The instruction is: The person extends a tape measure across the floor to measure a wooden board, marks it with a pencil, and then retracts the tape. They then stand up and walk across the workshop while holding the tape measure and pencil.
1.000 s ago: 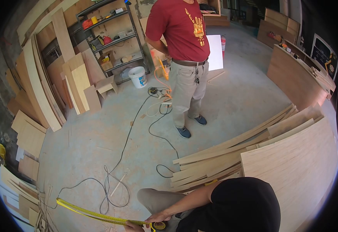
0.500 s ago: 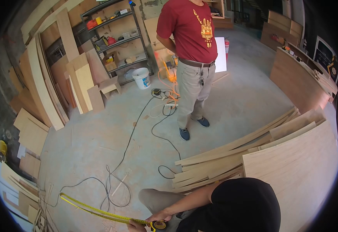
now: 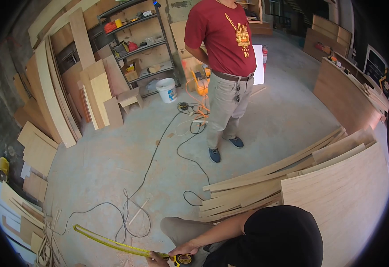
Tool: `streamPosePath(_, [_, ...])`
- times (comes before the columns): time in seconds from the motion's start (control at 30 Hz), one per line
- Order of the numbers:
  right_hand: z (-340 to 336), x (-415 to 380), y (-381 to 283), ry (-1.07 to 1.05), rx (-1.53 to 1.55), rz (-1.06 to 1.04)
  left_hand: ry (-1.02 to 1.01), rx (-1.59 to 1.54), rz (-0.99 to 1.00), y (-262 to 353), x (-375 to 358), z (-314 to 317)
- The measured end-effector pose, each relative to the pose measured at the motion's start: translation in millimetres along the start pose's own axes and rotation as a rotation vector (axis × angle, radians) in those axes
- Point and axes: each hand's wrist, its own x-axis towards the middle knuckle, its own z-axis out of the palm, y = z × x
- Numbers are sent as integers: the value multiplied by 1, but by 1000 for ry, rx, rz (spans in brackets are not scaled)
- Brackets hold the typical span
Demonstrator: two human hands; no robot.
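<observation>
My right hand (image 3: 184, 249) comes in from the black sleeve (image 3: 283, 231) and is closed around a black and yellow tape measure (image 3: 183, 259) near the bottom edge. Close beside it, my left hand (image 3: 157, 259) is pinched on the yellow blade. This blade (image 3: 114, 244) reaches out to the left over the floor, bends back on itself at its far end and returns in a narrow loop. My bent knee (image 3: 174, 227) in grey trousers is behind the hands. The bottom edge cuts off part of my left hand.
A person in a red shirt (image 3: 221, 40) stands ahead. Black cables (image 3: 150, 164) loop across the floor (image 3: 101, 169). Stacked wood strips (image 3: 248, 191) and a large plywood sheet (image 3: 337, 196) lie at right. Boards (image 3: 52, 98) lean at left, near shelving (image 3: 141, 53) and a white bucket (image 3: 166, 90).
The view has shifted slightly, so the surroundings sit a little further right. The tape's looped far end has moved slightly right and down. Both hands keep their hold.
</observation>
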Motion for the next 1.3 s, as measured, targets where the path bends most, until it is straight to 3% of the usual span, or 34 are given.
streamPosePath(0.13, [3, 1, 2, 0, 94, -12, -130, 178, 19, 9, -18, 5])
streamPosePath(0.17, [3, 0, 2, -1, 115, -23, -186, -54, -117, -5, -18, 8])
streamPosePath(0.37, [7, -4, 7, -7, 88, 11, -218, -115, -226, -7, -38, 4])
streamPosePath(0.57, [16, -19, -7, -38, -34, 188, -331, -553, -561, -25, -49, 5])
streamPosePath(0.63, [22, -18, -4, 40, -49, 69, -354, -651, -648, -22, -56, 9])
streamPosePath(0.67, [24, -16, -1, 79, -56, 8, -361, -683, -672, -21, -57, 11])
streamPosePath(0.77, [19, -10, 8, 153, -156, 104, -369, -748, -708, -20, -63, 19])
streamPosePath(0.87, [14, 2, 25, 42, -79, 36, -364, -791, -719, -20, -67, 22])
streamPosePath(0.97, [20, -9, 14, 49, -47, 202, -328, -823, -711, -20, -64, 19])
streamPosePath(1.07, [56, -56, -47, 368, -589, 222, -259, -858, -691, -23, -58, 11])
streamPosePath(1.13, [87, -85, -100, 557, -713, 56, -215, -869, -688, -26, -59, 9])
streamPosePath(1.2, [114, -100, -157, 583, -986, -452, -193, -877, -703, -28, -61, 7])
streamPosePath(1.3, [223, -177, -247, 167, -917, -969, -180, -888, -742, -33, -67, 11])
